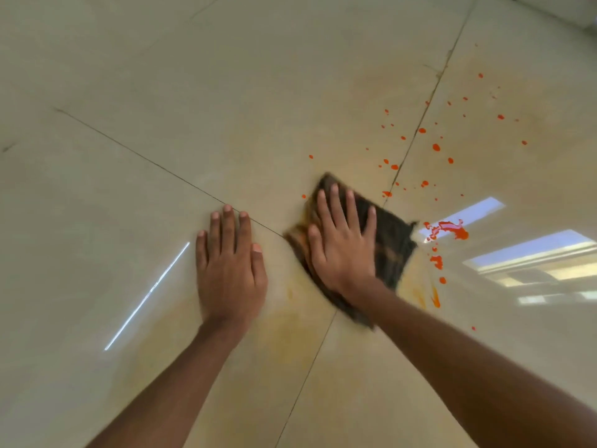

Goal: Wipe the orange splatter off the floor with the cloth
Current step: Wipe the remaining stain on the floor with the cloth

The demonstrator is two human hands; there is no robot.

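Note:
A dark folded cloth (pixel 392 247), blurred and stained orange along its left edge, lies flat on the beige tiled floor (pixel 226 92). My right hand (pixel 342 240) presses down on it, palm flat and fingers spread. My left hand (pixel 231 263) rests flat on the bare tile to the cloth's left, holding nothing. Orange splatter (pixel 449 229) lies just right of the cloth as a thick blot, with several small drops (pixel 436 147) scattered beyond it toward the upper right. Faint yellowish smears (pixel 290 321) mark the tile below the cloth.
Dark grout lines (pixel 155 163) cross the floor and meet under the cloth. Bright window reflections (pixel 529 250) shine on the glossy tile at the right, and a thin light streak (pixel 148 292) shows at the left.

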